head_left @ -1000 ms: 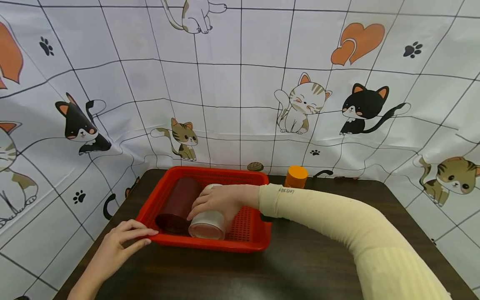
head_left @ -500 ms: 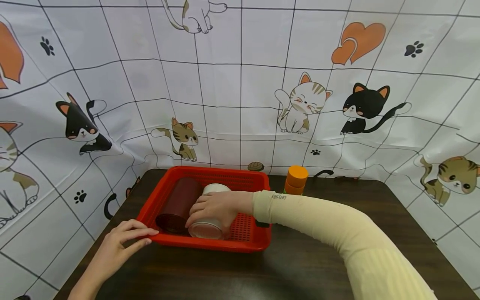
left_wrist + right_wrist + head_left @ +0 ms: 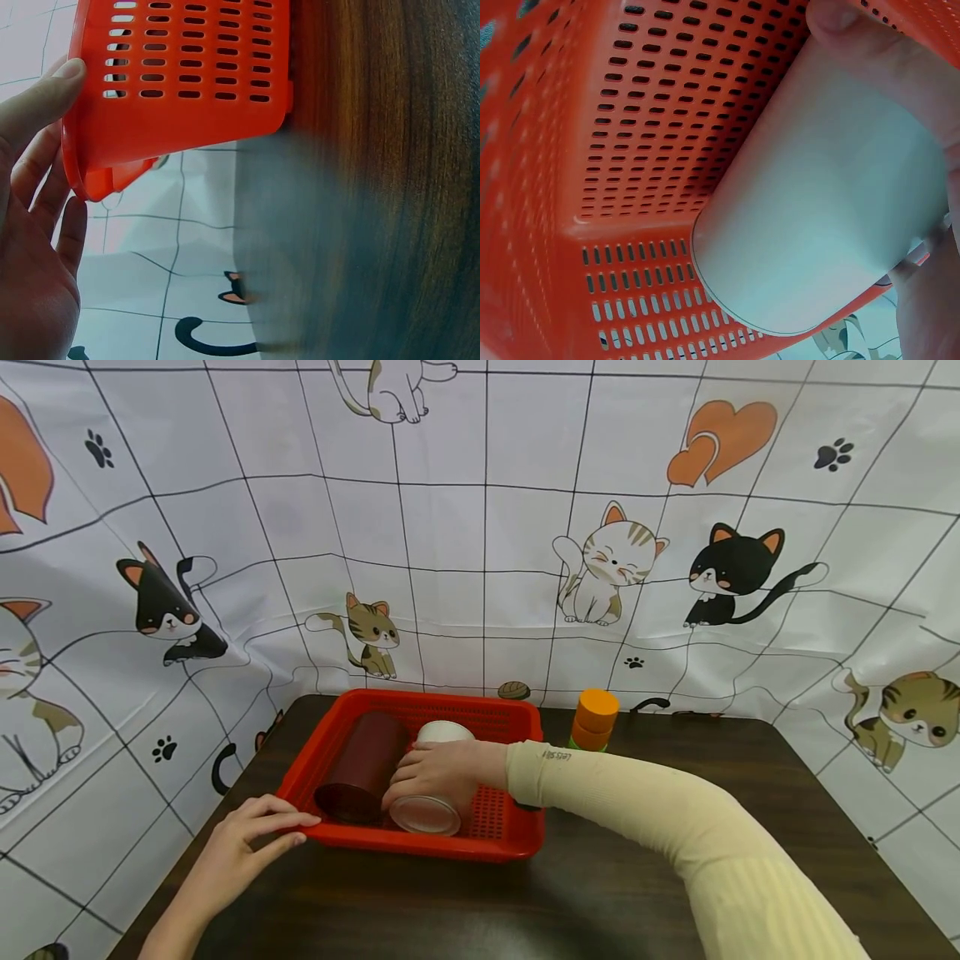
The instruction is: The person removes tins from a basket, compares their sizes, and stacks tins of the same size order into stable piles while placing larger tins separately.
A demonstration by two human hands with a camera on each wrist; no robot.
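Note:
A red slotted basket [image 3: 341,839] stands on the table. Its front left corner is held by my left hand [image 3: 243,852], and in the left wrist view the thumb [image 3: 56,90] presses one side of the rim with fingers on the other. Inside the basket a white cylindrical canister [image 3: 810,202] lies on its side, its round end [image 3: 425,815] facing me. My right hand [image 3: 435,772] reaches in and grips it from above, thumb on one side and fingers on the other. To its left lies a dark maroon cylinder [image 3: 363,760], very close to my fingertips.
An orange-capped container [image 3: 596,718] stands behind the right forearm, its lower part partly hidden. The dark wooden table [image 3: 637,877] extends right and in front of the basket. A white sheet [image 3: 480,527] with cat drawings hangs behind and at the sides.
My right wrist has come down slightly, so more of the canister's far end shows. The canister has shifted a little to the right and turned slightly. The left hand keeps its hold.

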